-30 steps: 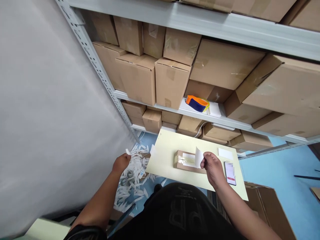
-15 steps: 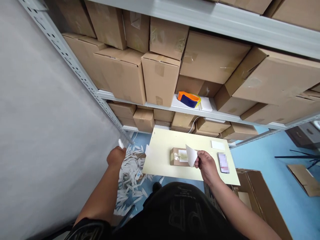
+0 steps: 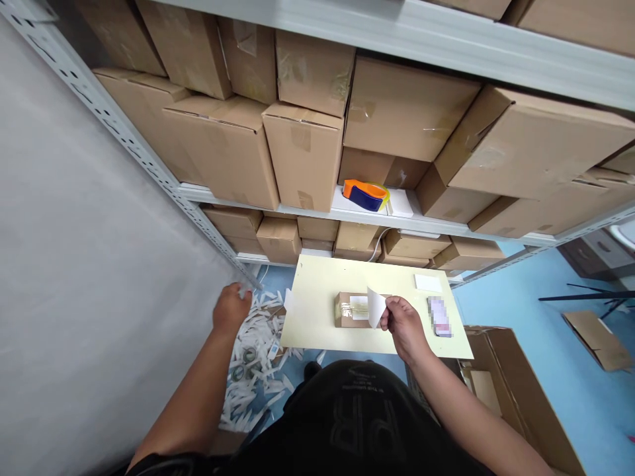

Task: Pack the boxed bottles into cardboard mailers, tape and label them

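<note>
My right hand (image 3: 404, 325) pinches a white sticker sheet (image 3: 376, 308) by its edge, and the sheet curls up over a small cardboard box (image 3: 344, 311). Clear tape and a white label (image 3: 358, 308) show on the box's top; the sheet hides its right part. Off to the left, my left hand (image 3: 231, 309) is raised over the floor beside the wall. Its thumb and forefinger stand apart with no strip visible between them. White paper strips (image 3: 255, 330) lie heaped on the floor below it.
The box rests on a pale yellow table (image 3: 317, 274), with a phone (image 3: 439, 317) and a white stack (image 3: 427, 283) at its right. An orange and blue tape dispenser (image 3: 366, 195) sits on the shelf among cartons (image 3: 302, 158). A large open carton (image 3: 516, 377) stands at the right.
My left hand has let go of a white strip, and its fingers have parted. The right hand keeps the sheet over the box, nearly unmoved. The view has shifted slightly.
</note>
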Motion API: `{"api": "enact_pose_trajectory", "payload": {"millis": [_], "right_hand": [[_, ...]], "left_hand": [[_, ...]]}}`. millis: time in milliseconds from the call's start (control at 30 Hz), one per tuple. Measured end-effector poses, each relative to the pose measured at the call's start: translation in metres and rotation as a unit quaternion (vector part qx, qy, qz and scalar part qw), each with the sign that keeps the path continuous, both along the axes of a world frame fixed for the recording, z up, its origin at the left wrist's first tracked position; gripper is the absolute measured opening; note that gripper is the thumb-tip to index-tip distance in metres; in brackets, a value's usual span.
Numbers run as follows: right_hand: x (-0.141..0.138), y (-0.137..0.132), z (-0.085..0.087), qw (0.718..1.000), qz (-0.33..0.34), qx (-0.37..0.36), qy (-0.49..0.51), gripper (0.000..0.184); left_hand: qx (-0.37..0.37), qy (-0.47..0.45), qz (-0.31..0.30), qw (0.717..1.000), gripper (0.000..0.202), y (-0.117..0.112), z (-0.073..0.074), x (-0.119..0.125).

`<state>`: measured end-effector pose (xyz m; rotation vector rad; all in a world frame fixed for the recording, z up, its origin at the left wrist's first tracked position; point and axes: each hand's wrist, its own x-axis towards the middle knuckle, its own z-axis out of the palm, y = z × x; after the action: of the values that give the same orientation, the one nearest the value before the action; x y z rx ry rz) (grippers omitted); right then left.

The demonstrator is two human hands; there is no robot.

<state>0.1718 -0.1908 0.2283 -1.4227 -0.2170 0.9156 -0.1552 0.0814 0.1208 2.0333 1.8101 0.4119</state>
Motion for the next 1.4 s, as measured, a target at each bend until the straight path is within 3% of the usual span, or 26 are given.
{"api": "enact_pose_trajectory", "payload": {"millis": [133, 267, 367, 500, 667, 767, 833, 967, 1100, 1267, 1400], "right_hand": [[-0.003, 0.006, -0.003, 1.000, -0.008, 0.001, 0.003, 0.030], [-0.009, 0.011, -0.006, 1.000, -0.019, 0.003, 0.011, 0.032], [-0.012, 0.013, -0.006, 0.999, -0.024, 0.012, 0.021, 0.032], [-0.014, 0.011, -0.003, 0.999, -0.036, 0.035, 0.018, 0.031], [-0.008, 0.000, -0.003, 0.998, -0.035, 0.054, 0.014, 0.030], [0.001, -0.011, -0.013, 0.995, -0.058, 0.077, 0.002, 0.031], [0.007, -0.020, -0.022, 0.994, -0.089, 0.059, -0.035, 0.030], [0.018, -0.036, -0.041, 0.995, -0.074, -0.014, -0.069, 0.031], [0.021, -0.044, -0.052, 0.995, -0.017, -0.041, -0.094, 0.035], [0.035, -0.046, -0.066, 0.972, 0.017, -0.106, -0.210, 0.042], [0.056, -0.043, -0.089, 0.904, 0.083, -0.178, -0.379, 0.042]], "left_hand": [[0.009, -0.096, -0.161, 0.982, 0.016, -0.053, 0.039, 0.057], [0.058, -0.190, -0.349, 0.916, 0.016, -0.123, 0.087, 0.124], [0.110, -0.177, -0.438, 0.874, 0.020, -0.155, 0.105, 0.164], [0.166, -0.127, -0.471, 0.857, 0.015, -0.167, 0.106, 0.194], [0.176, -0.114, -0.483, 0.850, 0.016, -0.168, 0.107, 0.202], [0.108, -0.200, -0.432, 0.873, 0.017, -0.165, 0.114, 0.201], [0.015, -0.284, -0.390, 0.876, 0.014, -0.162, 0.117, 0.200], [-0.192, -0.410, -0.310, 0.836, 0.022, -0.157, 0.108, 0.198], [-0.268, -0.450, -0.262, 0.811, 0.028, -0.158, 0.088, 0.198], [-0.198, -0.358, -0.220, 0.886, 0.024, -0.159, 0.057, 0.200], [-0.136, -0.255, -0.219, 0.932, 0.023, -0.157, 0.024, 0.211]]}}
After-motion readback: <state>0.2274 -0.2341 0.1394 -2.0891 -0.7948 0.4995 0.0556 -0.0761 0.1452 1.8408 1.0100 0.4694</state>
